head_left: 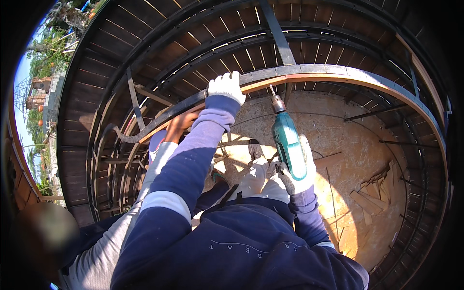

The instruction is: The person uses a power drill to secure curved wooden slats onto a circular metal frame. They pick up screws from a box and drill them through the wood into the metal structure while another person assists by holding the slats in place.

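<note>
In a white glove, my left hand (225,86) is closed over the top of a curved grey metal rail (328,71), with its fingers wrapped round the edge. A thin reddish-brown wooden strip (309,78) lies along the near side of the rail. My right hand (303,169), gloved too, grips a green power drill (287,137) by its handle. The drill's bit points up toward the strip, just to the right of my left hand. From the frame I cannot tell whether the tip touches the wood.
At my left, a co-worker's bare hand (181,123) is at the strip below the rail. Tiered dark slatted rings (140,29) curve around us, with metal struts (278,36) joining them. Loose wood pieces (372,198) lie on the dusty floor (338,125) at the right.
</note>
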`<act>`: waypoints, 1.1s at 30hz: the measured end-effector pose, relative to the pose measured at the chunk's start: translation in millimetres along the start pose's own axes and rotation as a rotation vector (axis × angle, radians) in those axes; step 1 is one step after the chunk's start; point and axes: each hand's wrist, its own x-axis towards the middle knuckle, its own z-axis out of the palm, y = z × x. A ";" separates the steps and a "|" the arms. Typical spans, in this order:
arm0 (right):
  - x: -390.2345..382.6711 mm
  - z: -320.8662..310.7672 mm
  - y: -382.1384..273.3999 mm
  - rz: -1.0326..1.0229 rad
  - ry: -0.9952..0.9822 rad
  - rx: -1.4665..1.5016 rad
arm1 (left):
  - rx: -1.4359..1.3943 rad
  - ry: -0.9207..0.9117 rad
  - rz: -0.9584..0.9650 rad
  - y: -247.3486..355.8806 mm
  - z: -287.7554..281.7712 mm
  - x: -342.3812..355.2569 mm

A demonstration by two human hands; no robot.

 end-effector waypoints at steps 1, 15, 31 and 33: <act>0.4 -0.1 0.3 -0.008 -0.004 0.021 | -0.003 -0.003 0.000 0.4 -0.9 0.6; 10.4 -10.2 -19.2 -0.189 -0.042 -0.208 | -0.014 -0.041 0.004 0.2 -2.6 1.0; 14.4 -8.3 -12.6 -0.112 -0.072 0.020 | -0.204 -0.014 0.102 -14.5 -22.0 -0.6; 16.5 -7.0 -14.1 0.098 -0.087 0.201 | -0.130 0.348 0.178 2.0 -23.3 -13.3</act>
